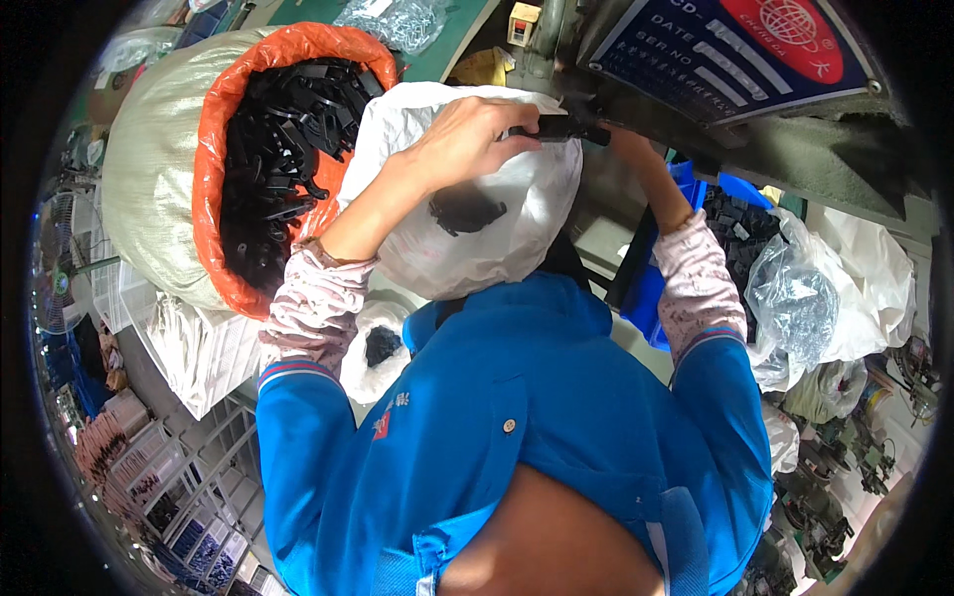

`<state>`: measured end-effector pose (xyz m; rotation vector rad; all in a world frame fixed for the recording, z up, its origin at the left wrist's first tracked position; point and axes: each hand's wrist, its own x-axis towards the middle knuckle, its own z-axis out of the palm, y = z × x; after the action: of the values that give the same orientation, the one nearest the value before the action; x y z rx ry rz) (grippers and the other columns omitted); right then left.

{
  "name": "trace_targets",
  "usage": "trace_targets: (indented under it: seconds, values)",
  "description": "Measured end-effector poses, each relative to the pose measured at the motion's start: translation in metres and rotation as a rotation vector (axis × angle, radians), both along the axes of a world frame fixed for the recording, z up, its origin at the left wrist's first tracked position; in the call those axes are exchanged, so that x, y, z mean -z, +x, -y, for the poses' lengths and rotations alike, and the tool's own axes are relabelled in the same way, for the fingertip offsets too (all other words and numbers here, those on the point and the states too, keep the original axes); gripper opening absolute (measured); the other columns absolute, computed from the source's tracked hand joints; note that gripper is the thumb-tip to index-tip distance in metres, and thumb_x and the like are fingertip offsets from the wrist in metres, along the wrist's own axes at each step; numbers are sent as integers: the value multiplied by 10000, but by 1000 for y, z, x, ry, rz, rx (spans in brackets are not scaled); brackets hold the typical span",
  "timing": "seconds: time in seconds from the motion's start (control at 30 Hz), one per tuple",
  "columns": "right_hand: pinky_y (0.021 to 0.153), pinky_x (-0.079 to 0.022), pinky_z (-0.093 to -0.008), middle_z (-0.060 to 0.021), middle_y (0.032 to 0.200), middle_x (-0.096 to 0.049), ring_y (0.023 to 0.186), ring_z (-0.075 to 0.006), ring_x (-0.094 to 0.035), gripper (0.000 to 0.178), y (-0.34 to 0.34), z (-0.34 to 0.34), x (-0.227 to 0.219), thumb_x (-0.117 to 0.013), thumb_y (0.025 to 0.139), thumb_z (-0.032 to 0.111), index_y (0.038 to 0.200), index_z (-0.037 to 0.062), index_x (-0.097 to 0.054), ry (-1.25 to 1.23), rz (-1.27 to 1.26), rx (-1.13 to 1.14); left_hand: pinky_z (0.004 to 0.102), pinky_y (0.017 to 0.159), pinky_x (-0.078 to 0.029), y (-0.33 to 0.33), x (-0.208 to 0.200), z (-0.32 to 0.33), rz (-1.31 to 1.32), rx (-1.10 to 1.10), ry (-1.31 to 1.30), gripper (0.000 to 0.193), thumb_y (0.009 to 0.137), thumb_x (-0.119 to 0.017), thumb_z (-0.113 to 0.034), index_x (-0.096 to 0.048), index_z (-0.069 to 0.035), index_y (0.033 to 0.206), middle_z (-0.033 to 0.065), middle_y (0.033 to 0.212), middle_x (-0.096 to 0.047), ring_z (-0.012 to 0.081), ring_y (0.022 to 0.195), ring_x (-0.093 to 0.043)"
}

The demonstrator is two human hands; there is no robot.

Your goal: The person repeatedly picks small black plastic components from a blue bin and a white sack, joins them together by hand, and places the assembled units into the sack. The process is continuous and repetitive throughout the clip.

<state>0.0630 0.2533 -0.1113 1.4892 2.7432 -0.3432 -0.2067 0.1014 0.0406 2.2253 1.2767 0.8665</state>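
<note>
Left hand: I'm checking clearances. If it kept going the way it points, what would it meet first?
The left hand, holding a black part, points right toward the machine. It would likely meet the right hand first, though depth is unclear.

A dark blue rectangular plate [730, 45] with a red oval and white lettering sits on the grey machine at upper right. A small cream label with a red patch [523, 22] stands at top centre, beside it.
</note>
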Motion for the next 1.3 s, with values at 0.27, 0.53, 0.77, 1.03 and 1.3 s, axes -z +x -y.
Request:
trace_targets:
  seconds: [0.27, 0.53, 0.77, 1.03, 1.3]
  values:
    - [1037, -370, -459, -169, 1300, -540, 1224, -338, -483, 360, -7, -9, 39, -642, 821, 224, 1161, 108, -620, 167, 157, -57, 369, 637, -501, -9, 8, 4, 9, -56, -26, 202, 831, -705, -183, -671, -24, 950, 147, 814, -664, 310, 718, -652]
    - [884, -484, -426, -153, 1069, -667, 1038, -342, -620, 372, 39, -63, 89, -623, 849, 291, 1170, 103, -634, 375, -92, -125, 407, 714, -519, -6, 30, 32, -78, -245, 342, 266, 826, -688, -280, -605, -121, 1023, 83, 976, -658, 308, 874, -637]
    - [774, -540, -393, -160, 1053, -699, 978, -310, -676, 278, 22, -41, 52, -608, 860, 181, 1094, 45, -674, 230, -165, 207, 433, 738, -532, -146, 86, 139, -390, -710, -69, 237, 751, -639, -102, -640, -69, 985, 130, 847, -669, 330, 856, -653]
    - [672, -541, -298, -71, 899, -663, 771, -184, -638, 164, -20, 41, -61, -654, 840, 32, 1003, 9, -658, -662, -1236, 608, 387, 864, -402, -254, 163, 198, -1022, -680, -84, 222, 803, -549, -85, -582, -119, 1020, 61, 976, -596, 250, 987, -545]
    - [746, -538, -317, -86, 971, -676, 843, -186, -656, 215, -22, 89, -94, -648, 868, 53, 1082, 42, -667, -410, -1107, 12, 424, 906, -412, -194, 67, 154, -446, -826, 319, 388, 818, -662, -58, -577, 1, 1192, 171, 1050, -593, 361, 999, -524]
